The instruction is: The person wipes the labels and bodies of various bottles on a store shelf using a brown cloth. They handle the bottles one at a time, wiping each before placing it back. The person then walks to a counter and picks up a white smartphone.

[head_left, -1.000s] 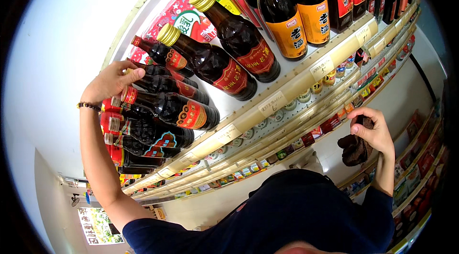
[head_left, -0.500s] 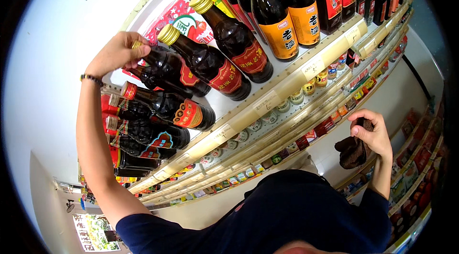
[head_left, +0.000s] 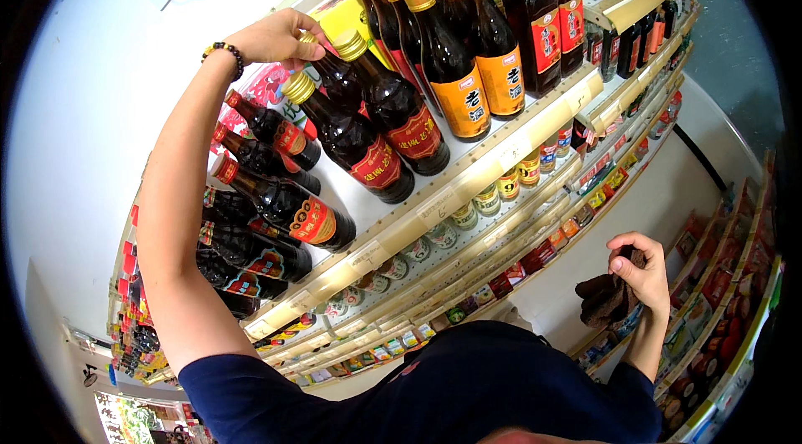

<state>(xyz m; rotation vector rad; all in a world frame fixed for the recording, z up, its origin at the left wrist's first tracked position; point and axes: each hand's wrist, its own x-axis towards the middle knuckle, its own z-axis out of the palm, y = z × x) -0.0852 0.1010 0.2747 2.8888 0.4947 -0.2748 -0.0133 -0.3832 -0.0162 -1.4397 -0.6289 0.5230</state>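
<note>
We mark a dark gold-capped bottle [head_left: 337, 79] at the upper shelf [head_left: 393, 231], just behind two red-labelled bottles [head_left: 368, 152]. Left hand [head_left: 280, 41] pinches it at the cap; base hidden, so we can't tell if it's lifted. Orange-labelled bottles [head_left: 461, 97] stand to the right. Lower right, right hand [head_left: 642, 270] holds bunched dark-brown fabric [head_left: 606, 300].

Bare shelf [head_left: 334, 182] leaves a narrow lane between the left front gold-capped bottle [head_left: 355, 142] and the red-labelled bottle [head_left: 280, 197] to its left. The two front gold-capped bottles screen the dark bottle [head_left: 341, 86] held by the left hand [head_left: 276, 39]. Rightward, orange-labelled bottles [head_left: 455, 76] stand closely packed. Open air lies above the red-capped bottles at left.
</note>
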